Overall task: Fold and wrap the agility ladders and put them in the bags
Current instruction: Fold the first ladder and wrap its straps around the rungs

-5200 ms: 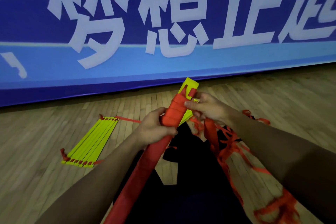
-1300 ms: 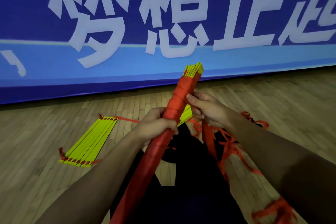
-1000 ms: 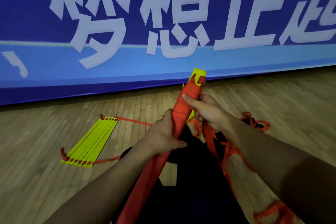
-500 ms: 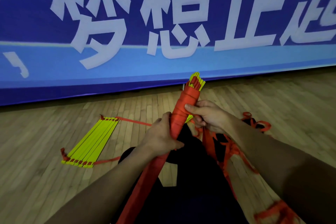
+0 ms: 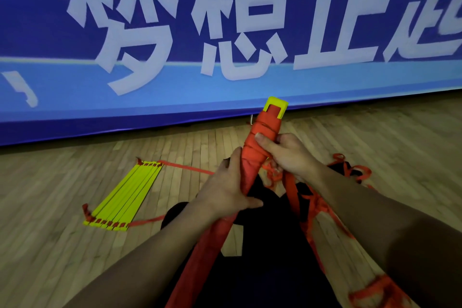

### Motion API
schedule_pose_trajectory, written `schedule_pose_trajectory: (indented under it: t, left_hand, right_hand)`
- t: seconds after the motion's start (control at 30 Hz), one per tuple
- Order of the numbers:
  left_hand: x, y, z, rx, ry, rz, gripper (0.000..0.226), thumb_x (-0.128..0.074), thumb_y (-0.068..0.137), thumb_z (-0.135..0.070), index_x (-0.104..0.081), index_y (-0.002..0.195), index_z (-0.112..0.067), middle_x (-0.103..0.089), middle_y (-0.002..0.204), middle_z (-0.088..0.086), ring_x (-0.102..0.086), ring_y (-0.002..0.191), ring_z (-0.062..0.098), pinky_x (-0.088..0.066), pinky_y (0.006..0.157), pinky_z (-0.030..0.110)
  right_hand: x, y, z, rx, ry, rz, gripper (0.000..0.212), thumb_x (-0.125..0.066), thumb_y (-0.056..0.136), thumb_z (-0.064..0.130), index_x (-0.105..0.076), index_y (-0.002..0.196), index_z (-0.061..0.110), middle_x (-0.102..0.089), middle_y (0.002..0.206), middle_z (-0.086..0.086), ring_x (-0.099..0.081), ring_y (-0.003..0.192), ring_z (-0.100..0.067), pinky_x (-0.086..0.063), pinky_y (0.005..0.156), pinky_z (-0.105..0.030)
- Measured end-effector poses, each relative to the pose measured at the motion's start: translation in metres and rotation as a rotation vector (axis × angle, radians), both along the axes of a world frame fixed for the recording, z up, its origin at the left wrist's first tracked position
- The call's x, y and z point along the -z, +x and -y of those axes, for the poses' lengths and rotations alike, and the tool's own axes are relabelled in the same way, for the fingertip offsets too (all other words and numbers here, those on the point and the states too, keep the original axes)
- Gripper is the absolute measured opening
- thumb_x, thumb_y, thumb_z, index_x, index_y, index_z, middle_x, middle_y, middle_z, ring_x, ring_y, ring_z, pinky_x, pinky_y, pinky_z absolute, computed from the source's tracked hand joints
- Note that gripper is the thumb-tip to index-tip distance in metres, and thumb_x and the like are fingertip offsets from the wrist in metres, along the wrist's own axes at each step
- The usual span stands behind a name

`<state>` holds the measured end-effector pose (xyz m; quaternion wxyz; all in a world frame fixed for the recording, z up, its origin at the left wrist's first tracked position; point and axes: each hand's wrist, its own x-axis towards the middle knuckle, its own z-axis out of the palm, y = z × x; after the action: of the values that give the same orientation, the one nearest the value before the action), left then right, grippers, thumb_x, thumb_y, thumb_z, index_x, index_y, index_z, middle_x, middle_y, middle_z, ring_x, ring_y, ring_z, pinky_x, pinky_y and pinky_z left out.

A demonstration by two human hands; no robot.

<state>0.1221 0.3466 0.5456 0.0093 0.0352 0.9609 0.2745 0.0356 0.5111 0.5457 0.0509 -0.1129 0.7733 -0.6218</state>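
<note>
**Ladder bundle going into its red bag, both hands on it**

The left hand (image 5: 226,190) has its grip closed around the red bag (image 5: 212,240), fingers curled round the sleeve just below its mouth. The right hand (image 5: 287,155) grips the wrapped ladder (image 5: 265,130) higher up, fingers curled over the red strap windings, with the yellow rung ends (image 5: 276,107) poking out at the top. The bundle stands tilted, its lower part inside the bag, held above the person's lap rather than resting on the floor.

What could go wrong: the strap windings look only pressed down by the fingers, so if the right hand lets go before the bag mouth covers them, the wrap may spring loose and the rungs fan out. The bag fabric could also bunch under the left hand and jam against the bundle.

A second ladder (image 5: 122,195), folded flat but not wrapped, lies on the wooden floor (image 5: 50,207) to the left, toward the blue banner (image 5: 150,32). Loose red straps (image 5: 322,205) trail over the lap and floor on the right; they appear to lead up to the bundle, though the tangle is hard to read, and could snag on the bag.
</note>
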Motion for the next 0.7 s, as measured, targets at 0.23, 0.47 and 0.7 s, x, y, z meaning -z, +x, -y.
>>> schedule_pose_trajectory:
  t: [0.23, 0.47, 0.7]
  left_hand:
    - [-0.001, -0.013, 0.017, -0.05, 0.705, 0.148, 0.061, -0.078, 0.064, 0.01, -0.065, 0.112, -0.025, -0.069, 0.091, 0.006, -0.068, 0.077, 0.019, -0.059, 0.068, 0.037]
    - [0.008, -0.009, 0.015, 0.0, 0.265, 0.101, 0.093, -0.091, 0.059, -0.036, -0.041, 0.137, -0.029, -0.06, 0.106, -0.007, -0.063, 0.091, 0.004, -0.052, 0.077, 0.022]
    - [0.011, -0.014, 0.022, -0.167, 0.511, 0.011, 0.053, -0.088, 0.059, -0.011, -0.065, 0.106, -0.022, -0.071, 0.084, 0.002, -0.067, 0.067, 0.014, -0.056, 0.062, 0.031]
  right_hand:
    - [-0.005, 0.002, -0.008, -0.262, -0.151, 0.116, 0.014, -0.057, 0.098, 0.019, -0.06, 0.09, 0.007, -0.043, 0.044, 0.0, -0.033, 0.033, -0.006, -0.03, 0.037, -0.019]
    - [-0.003, 0.007, 0.007, -0.107, -0.143, 0.165, 0.024, -0.071, 0.089, 0.03, -0.061, 0.082, 0.009, -0.04, 0.045, 0.002, -0.032, 0.034, -0.007, -0.027, 0.039, -0.022]
    - [0.0, 0.005, 0.012, -0.176, -0.312, 0.175, 0.018, -0.059, 0.097, 0.021, -0.056, 0.084, 0.01, -0.041, 0.043, 0.002, -0.032, 0.033, -0.005, -0.026, 0.036, -0.018]
